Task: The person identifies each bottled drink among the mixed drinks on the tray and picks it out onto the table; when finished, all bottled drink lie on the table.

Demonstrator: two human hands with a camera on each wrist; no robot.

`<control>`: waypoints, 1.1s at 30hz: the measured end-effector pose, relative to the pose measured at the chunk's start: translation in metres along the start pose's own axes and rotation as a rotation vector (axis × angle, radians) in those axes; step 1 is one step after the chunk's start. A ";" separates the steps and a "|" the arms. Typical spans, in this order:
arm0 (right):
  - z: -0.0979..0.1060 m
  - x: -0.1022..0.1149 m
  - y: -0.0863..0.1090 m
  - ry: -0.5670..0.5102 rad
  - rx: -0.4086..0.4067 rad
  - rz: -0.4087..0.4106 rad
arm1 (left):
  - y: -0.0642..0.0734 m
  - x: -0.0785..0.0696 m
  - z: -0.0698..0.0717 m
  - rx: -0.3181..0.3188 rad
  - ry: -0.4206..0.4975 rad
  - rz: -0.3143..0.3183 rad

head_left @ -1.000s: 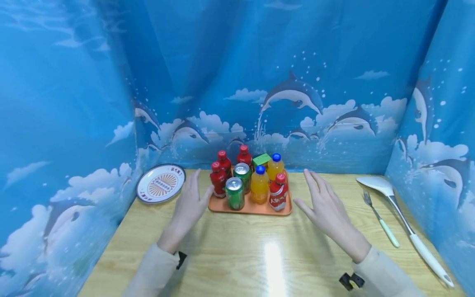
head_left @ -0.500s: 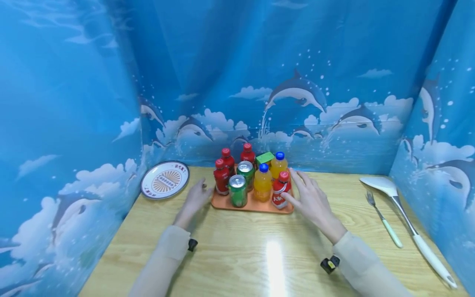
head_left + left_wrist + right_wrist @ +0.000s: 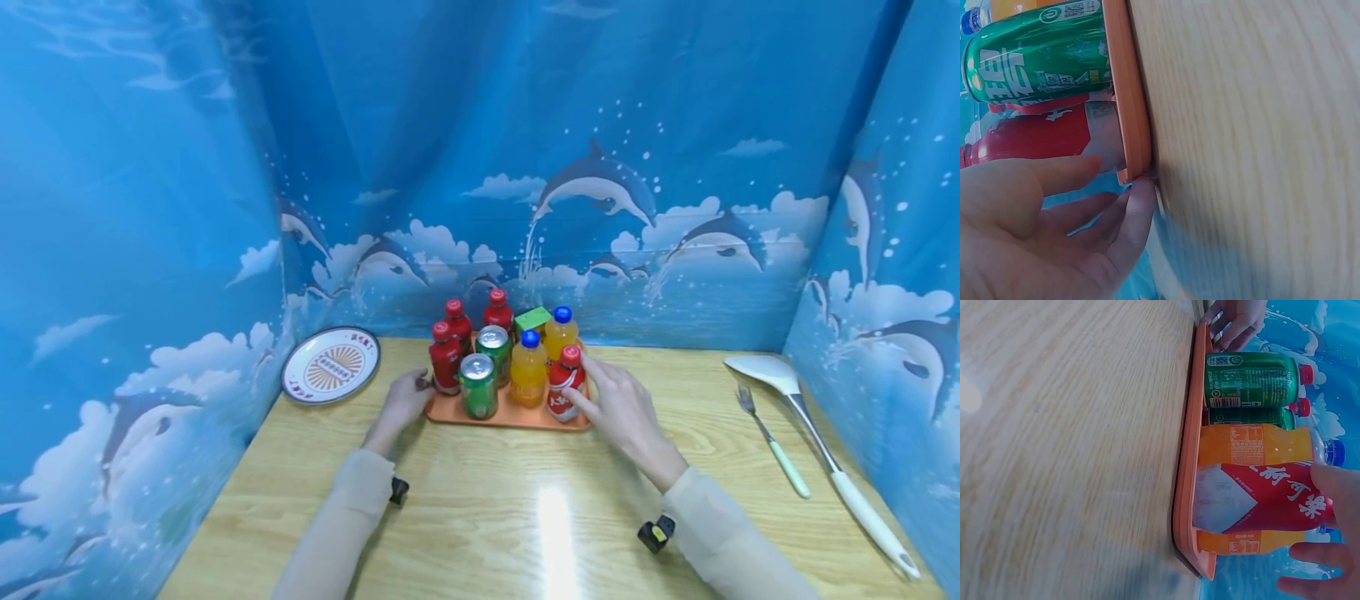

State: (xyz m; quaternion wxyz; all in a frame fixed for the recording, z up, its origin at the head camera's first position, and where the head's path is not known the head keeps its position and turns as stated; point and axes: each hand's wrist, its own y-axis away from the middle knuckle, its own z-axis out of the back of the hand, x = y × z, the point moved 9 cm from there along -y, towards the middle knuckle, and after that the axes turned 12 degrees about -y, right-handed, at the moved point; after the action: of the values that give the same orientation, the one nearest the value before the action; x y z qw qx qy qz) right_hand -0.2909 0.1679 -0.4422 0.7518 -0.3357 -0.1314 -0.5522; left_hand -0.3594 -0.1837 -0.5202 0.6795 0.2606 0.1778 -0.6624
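Observation:
An orange tray bears red bottles, two green cans and two orange-juice bottles. At its left end is my left hand; in the left wrist view a fingertip reaches under the tray's corner, the thumb lying above the rim beside a red bottle. My right hand is at the right end. Its thumb lies alongside the front-right red bottle near the cap, and the other fingers are spread past the tray's end. Neither hand is closed around a bottle.
A patterned plate leans at the table's left back edge. On the right lie a fork with a pale green handle and a white-headed spatula. A green box stands among the bottles. Blue dolphin curtains surround the wooden table.
Both hands have moved inward from beside the tray to its two ends. The left fingers have come to the tray's corner, the right hand to the front-right red bottle. The tray stays put.

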 end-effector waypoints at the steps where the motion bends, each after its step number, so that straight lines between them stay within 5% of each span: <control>1: 0.000 0.000 0.000 -0.008 -0.004 0.000 | -0.001 0.000 0.000 0.002 -0.001 -0.001; 10: -0.004 0.000 -0.002 -0.077 -0.018 -0.003 | -0.004 -0.001 -0.002 0.031 -0.032 0.026; 22: -0.011 -0.011 -0.005 -0.321 0.045 -0.126 | -0.007 -0.005 -0.001 -0.004 -0.185 -0.038; 33: -0.008 -0.011 -0.006 -0.347 0.028 -0.119 | -0.009 -0.004 -0.002 -0.012 -0.192 -0.037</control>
State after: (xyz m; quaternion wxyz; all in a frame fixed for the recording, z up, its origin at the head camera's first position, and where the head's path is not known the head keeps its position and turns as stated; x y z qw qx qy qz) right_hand -0.3019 0.1696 -0.4525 0.6886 -0.4069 -0.2864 -0.5275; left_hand -0.3686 -0.1797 -0.5205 0.6825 0.1887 0.1205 -0.6957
